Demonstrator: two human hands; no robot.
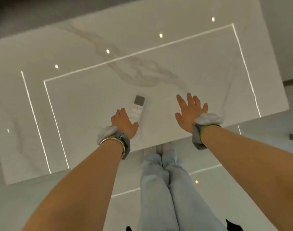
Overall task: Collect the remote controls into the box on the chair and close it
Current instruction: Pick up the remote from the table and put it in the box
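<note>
Fingers of the left hand (124, 123) are curled at the near end of a white air-conditioner remote (136, 109), thumb against its near right corner; whether a grip has closed cannot be told, though the posture suits a lift from that end. The remote lies flat on the marble tabletop (200, 64), close to its near edge, display end pointing away. The right hand (190, 112) hovers just beside it, fingers spread, holding nothing, probably ready to assist. Neither box nor chair is in view, so collection appears unfinished.
</note>
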